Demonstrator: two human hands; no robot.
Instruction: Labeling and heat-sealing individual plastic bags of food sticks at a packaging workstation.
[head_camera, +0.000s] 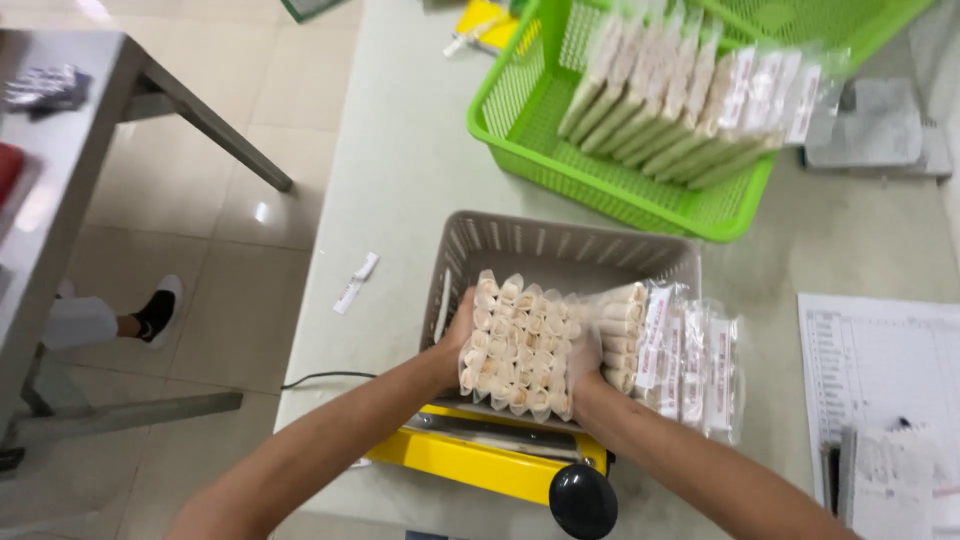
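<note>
1. Nearest, at the near edge of the worktop (400, 180), sits a yellow heat sealer (480, 465) with a black knob (583, 502); both forearms pass over it.
2. Just beyond it, the left hand (458, 335) and right hand (583, 365) are closed against opposite sides of a clear bag of rolled wafers (520, 345), squeezing it between the palms above the near end of the grey basket (560, 245).
3. To do this well, I judge that the pressure should stay even and flat on both sides, so the rolls stay in their rows and none get crushed, and the bag should be kept level.
4. The rolls show their open ends to the camera, so their long axis runs up and down, ends facing upward. The bag itself looks slightly taller than it is wide from this view.
5. Just right of it, sealed packs (690, 360) with labels stand on edge in the basket, touching the held bag.
6. Farther, toward the far right corner, a green basket (520, 120) holds a leaning row of similar packs.
7. Printed sheets (880, 360) lie at the right edge.
</note>
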